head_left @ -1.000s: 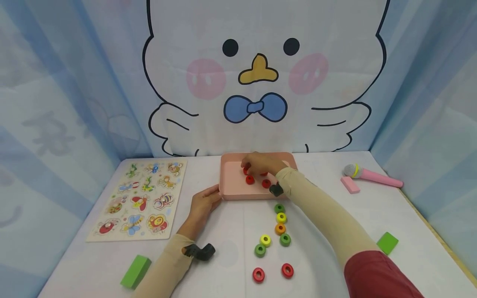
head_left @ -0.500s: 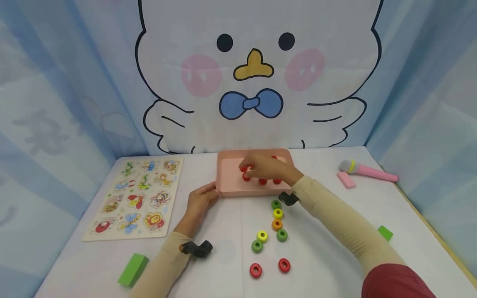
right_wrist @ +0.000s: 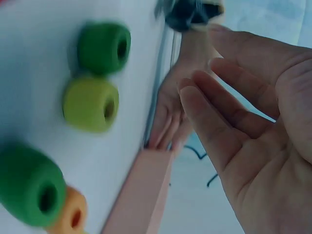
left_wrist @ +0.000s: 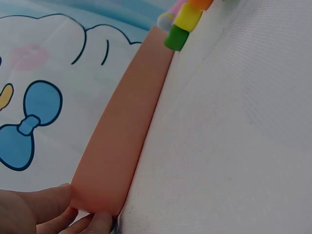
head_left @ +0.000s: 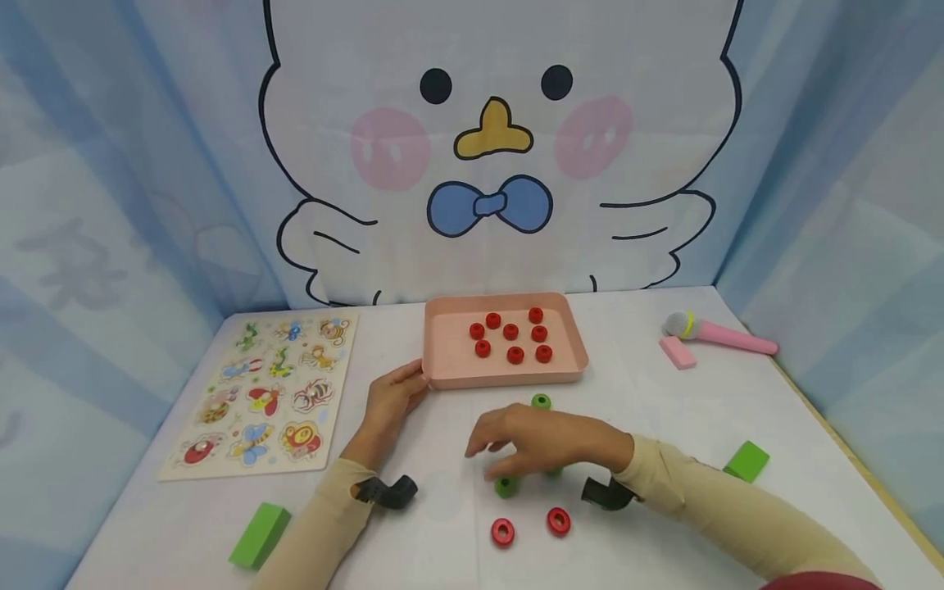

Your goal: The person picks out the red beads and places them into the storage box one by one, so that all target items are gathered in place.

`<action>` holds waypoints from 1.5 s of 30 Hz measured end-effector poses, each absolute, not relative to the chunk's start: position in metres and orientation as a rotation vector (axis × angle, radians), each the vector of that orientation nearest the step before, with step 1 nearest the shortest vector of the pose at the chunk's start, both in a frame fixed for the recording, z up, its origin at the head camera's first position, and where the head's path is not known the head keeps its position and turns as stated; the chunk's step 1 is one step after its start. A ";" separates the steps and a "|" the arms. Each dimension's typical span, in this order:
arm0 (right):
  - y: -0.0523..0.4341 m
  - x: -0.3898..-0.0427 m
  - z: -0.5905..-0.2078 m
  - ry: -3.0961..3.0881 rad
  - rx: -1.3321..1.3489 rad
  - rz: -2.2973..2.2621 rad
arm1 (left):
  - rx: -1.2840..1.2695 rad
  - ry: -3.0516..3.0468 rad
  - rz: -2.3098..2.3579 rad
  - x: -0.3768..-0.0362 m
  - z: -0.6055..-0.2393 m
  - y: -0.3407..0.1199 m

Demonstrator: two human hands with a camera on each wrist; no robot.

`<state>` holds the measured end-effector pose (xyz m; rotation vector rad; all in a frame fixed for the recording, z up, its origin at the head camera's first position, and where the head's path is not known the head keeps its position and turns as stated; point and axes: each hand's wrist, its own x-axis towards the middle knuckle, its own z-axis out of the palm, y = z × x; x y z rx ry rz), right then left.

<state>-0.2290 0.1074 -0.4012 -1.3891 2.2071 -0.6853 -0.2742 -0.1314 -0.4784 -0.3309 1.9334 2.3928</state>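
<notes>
Head view: the right hand [head_left: 542, 442], fingers loosely spread and holding nothing, hovers over small coloured wooden rings [head_left: 506, 487] on the white desk [head_left: 664, 426]; two red rings [head_left: 558, 521] lie just nearer the person. Left wrist view: the left hand's fingers [left_wrist: 58, 202] press the shallow pink plastic tray [left_wrist: 122, 141] at its corner, a brace best kept firm. Right wrist view: green and yellow rings [right_wrist: 92, 103] sit beneath the open palm; a clean two-finger pinch on one ring looks wisest.

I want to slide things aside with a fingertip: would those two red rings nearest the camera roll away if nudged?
Probably not: both red rings lie flat, hole up, so they should slide. Tipped on edge, their round rims would likely roll. They look small and light.
</notes>
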 end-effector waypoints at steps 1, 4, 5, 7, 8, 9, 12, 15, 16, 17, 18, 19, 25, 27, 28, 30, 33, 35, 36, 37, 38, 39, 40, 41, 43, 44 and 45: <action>0.108 -0.224 -0.404 2.166 -1.415 -0.687 | -0.333 1.932 2.393 -0.274 -0.478 -0.131; 0.110 -0.210 -0.413 2.088 -1.444 -0.680 | -0.344 1.926 2.397 -0.273 -0.478 -0.131; 0.111 -0.206 -0.417 2.072 -1.444 -0.677 | -0.347 1.925 2.395 -0.273 -0.478 -0.131; 0.114 -0.200 -0.423 2.054 -1.453 -0.659 | -0.339 1.918 2.401 -0.273 -0.478 -0.131; 0.115 -0.197 -0.426 2.048 -1.455 -0.649 | -0.332 1.912 2.409 -0.273 -0.478 -0.131; 0.115 -0.194 -0.428 2.043 -1.458 -0.637 | -0.324 1.907 2.416 -0.273 -0.478 -0.131; 0.116 -0.189 -0.431 2.035 -1.484 -0.593 | -0.298 1.885 2.446 -0.274 -0.478 -0.131; 0.117 -0.187 -0.433 2.034 -1.503 -0.560 | -0.300 1.879 2.451 -0.274 -0.479 -0.131; 0.117 -0.186 -0.433 2.036 -1.510 -0.553 | -0.308 1.878 2.449 -0.274 -0.479 -0.132; 0.117 -0.186 -0.433 2.037 -1.520 -0.547 | -0.316 1.878 2.447 -0.274 -0.479 -0.132; 0.117 -0.186 -0.434 2.037 -1.531 -0.543 | -0.324 1.879 2.445 -0.274 -0.479 -0.131; 0.117 -0.187 -0.433 2.034 -1.537 -0.542 | -0.333 1.879 2.443 -0.274 -0.479 -0.131; 0.116 -0.196 -0.428 2.028 -1.543 -0.613 | -0.331 1.887 2.428 -0.273 -0.478 -0.131; 0.115 -0.203 -0.423 2.051 -1.525 -0.654 | -0.322 1.893 2.423 -0.273 -0.478 -0.131; 0.115 -0.207 -0.421 2.062 -1.510 -0.676 | -0.326 1.894 2.421 -0.273 -0.477 -0.131; 0.114 -0.217 -0.416 2.088 -1.488 -0.712 | -0.327 1.891 2.427 -0.273 -0.477 -0.131; 0.111 -0.235 -0.411 2.125 -1.444 -0.747 | -0.322 1.894 2.430 -0.273 -0.479 -0.132; 0.109 -0.246 -0.408 2.149 -1.393 -0.769 | -0.317 1.900 2.425 -0.273 -0.480 -0.132; 0.108 -0.251 -0.406 2.165 -1.365 -0.777 | -0.313 1.896 2.427 -0.273 -0.480 -0.132; 0.107 -0.257 -0.404 2.185 -1.340 -0.784 | -0.308 1.891 2.432 -0.273 -0.481 -0.132; 0.105 -0.262 -0.403 2.210 -1.321 -0.787 | -0.305 1.890 2.434 -0.273 -0.481 -0.132; 0.103 -0.268 -0.401 2.238 -1.296 -0.794 | -0.303 1.884 2.441 -0.273 -0.481 -0.132; 0.101 -0.274 -0.399 2.275 -1.288 -0.790 | -0.295 1.882 2.449 -0.273 -0.482 -0.132; 0.099 -0.280 -0.398 2.313 -1.283 -0.786 | -0.298 1.873 2.460 -0.273 -0.482 -0.132; 0.093 -0.293 -0.396 2.389 -1.269 -0.777 | -0.287 1.872 2.473 -0.273 -0.483 -0.132; 0.091 -0.299 -0.395 2.429 -1.251 -0.770 | -0.286 1.876 2.472 -0.273 -0.482 -0.132; 0.089 -0.304 -0.394 2.466 -1.226 -0.765 | -0.283 1.874 2.474 -0.273 -0.482 -0.131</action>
